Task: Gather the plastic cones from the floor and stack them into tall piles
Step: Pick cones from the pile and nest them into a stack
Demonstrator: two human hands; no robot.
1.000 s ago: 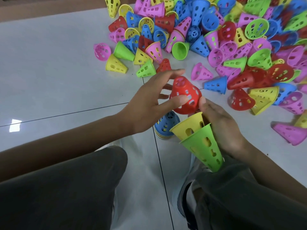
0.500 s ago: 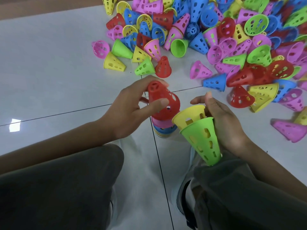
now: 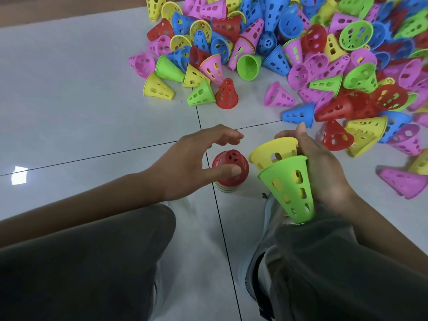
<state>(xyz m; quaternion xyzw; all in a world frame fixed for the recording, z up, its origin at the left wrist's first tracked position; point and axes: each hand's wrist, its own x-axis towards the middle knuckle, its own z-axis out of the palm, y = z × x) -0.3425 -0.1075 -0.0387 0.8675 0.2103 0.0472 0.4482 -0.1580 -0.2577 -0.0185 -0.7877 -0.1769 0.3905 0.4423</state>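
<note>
In the head view, you are crouching over the pile (image 3: 228, 181) on the white tiled floor (image 3: 81, 112), and everything here is placed from that pile. It is standing upright between your knees, topped by a red cone (image 3: 231, 166), with paler rims showing beneath it.

Your left hand (image 3: 194, 163) is hovering just left of the pile, fingers spread and relaxed, the thumb tip touching or just brushing the red cone's side; it is gripping nothing. Your right hand (image 3: 322, 172) is sitting just right of the pile, fingers wrapped round a green cone (image 3: 289, 188) with a yellow cone (image 3: 275, 151) nested inside it, wide ends up.

The loose cones (image 3: 301, 54) are lying beyond the pile and to its right, well apart from it, most tipped on their sides.

These cones look light, thin-walled and perforated, stiff enough to keep shape but smooth, so they will likely slide and wedge as they nest. You are best taking each by the wall near the narrow end and lowering it straight down.

Compared with half a second ago, the red cone is no longer in your left hand: it is now seated on the pile, and your fingers are opening away. The right hand's grip is unchanged.
</note>
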